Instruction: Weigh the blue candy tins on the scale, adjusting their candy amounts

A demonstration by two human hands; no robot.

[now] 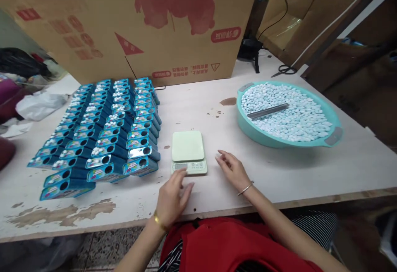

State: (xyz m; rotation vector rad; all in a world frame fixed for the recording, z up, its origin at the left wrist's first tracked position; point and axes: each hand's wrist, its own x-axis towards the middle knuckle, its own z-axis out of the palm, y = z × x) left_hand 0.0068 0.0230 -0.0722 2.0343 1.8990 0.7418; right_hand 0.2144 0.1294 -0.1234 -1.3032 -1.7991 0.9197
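Note:
My left hand (pixel 172 195) rests at the front edge of a pale green kitchen scale (pixel 188 146), its fingertips over the control panel and its thumb spread away. Nothing lies on the scale's plate. To the right of the scale, my right hand (pixel 235 170) hovers over the table, fingers loosely curved and apart, holding nothing that I can see. A turquoise basin (pixel 257 133) full of small pale blue and white pellets (pixel 297 119) stands farther right. On the pellets lies a grey metal scoop-like strip (pixel 268 110).
Rows of blue boxes (pixel 141 166) with round holes fill the table's left side; white pellets sit on many. A large cardboard box (pixel 186 57) walls off the back. Black scissors (pixel 287 70) lie at the far right. The table's front edge (pixel 214 213) runs close below my hands.

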